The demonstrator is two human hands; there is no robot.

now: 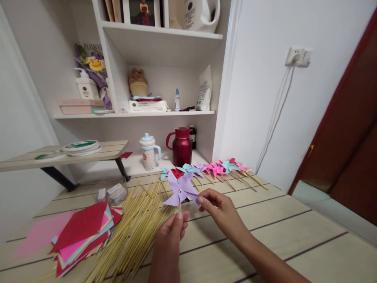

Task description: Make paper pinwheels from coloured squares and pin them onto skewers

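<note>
A lilac paper pinwheel (pixel 180 188) on a thin wooden stick is held up over the table. My left hand (pixel 171 234) pinches the stick just below the wheel. My right hand (pixel 219 208) touches the tip of one blade on the wheel's right side with thumb and forefinger. Under both hands lies a loose heap of bamboo sticks (pixel 132 232). Behind the held wheel, a row of finished pinwheels (pixel 212 169) in pink, teal, red and lilac lies on the wooden table (pixel 279 220).
A fanned stack of coloured paper squares (pixel 79 234) lies at the left front. Small clear boxes (pixel 113 192) sit behind it. A red thermos (pixel 182 146) and a child's cup (pixel 149 151) stand on the low shelf. A folding table (pixel 59 153) is at left.
</note>
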